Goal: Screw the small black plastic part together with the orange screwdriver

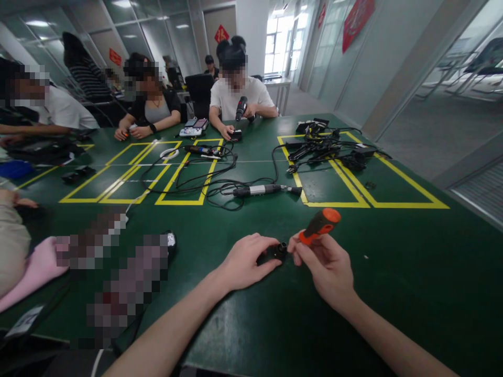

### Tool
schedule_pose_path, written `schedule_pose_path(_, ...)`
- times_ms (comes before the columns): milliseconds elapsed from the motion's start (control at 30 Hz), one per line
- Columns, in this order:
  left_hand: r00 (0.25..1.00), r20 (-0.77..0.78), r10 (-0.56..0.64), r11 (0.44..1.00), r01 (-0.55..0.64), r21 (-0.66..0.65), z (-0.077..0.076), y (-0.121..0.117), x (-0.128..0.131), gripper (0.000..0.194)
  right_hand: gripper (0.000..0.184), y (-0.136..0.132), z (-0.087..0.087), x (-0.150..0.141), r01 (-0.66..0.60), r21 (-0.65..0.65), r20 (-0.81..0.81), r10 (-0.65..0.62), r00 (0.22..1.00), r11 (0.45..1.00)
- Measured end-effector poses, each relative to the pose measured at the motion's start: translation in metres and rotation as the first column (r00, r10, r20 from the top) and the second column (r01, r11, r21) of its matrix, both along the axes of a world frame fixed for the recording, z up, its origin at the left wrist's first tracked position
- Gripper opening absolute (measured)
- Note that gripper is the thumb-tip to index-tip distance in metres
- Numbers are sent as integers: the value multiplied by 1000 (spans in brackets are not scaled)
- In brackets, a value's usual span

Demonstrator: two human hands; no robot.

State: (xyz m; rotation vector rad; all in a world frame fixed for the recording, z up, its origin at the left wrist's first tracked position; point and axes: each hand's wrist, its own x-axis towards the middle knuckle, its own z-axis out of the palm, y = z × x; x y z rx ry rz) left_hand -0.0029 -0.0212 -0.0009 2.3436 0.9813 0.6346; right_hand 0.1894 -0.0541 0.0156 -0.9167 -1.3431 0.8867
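Note:
Between its thumb and fingers, my left hand (pixel 251 262) pinches a small black cylindrical part (pixel 280 251) with a round opening on top, low over the green table. Just to the right, my right hand (pixel 328 264) is closed around the lower end of an orange and black screwdriver (pixel 320 226). Its handle tilts up and to the right. The screwdriver's shaft is hidden by the fingers, so I cannot tell whether it touches the black part.
Ahead lies a corded electric screwdriver (pixel 257 190) with looping black cable. A heap of black cables and parts (pixel 318 144) sits at the back right. Yellow tape (pixel 334 204) marks the green table (pixel 412 272). Across it, a person (pixel 239 97) holds a power drill (pixel 241 108).

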Motion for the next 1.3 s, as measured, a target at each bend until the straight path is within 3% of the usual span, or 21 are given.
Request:
schedule_pose_path(167,999,-36,-7,999,9,41,1,-2,1,24,26,-2,4,2,36,-3,35,-36,999,999)
schedule_pose_path(433,996,-91,10,996,-2,88,2,-13,0,25,33,-8,3,5,-83,116,205,58,977,990)
schedule_pose_path(600,995,-97,23,995,-14,96,0,-15,-2,36,28,-8,-3,1,-34,78,140,22,990,996)
schedule_pose_path(800,1000,-20,20,997,-19,73,0,-11,-4,27,12,-8,-9,-1,42,61,2,-42,999,997)
schedule_pose_path(967,1000,16,19,999,-20,31,2,-10,-6,23,10,-3,-6,2,136,53,28,-137,990,989)
schedule_pose_path(1133,999,36,32,999,-31,-24,5,-11,-7,23,17,-3,0,10,170,120,158,-188,969,978)
schedule_pose_path(1300,999,42,23,999,-22,-25,7,-11,-8,24,14,-5,-4,15,213,141,208,-239,948,967)
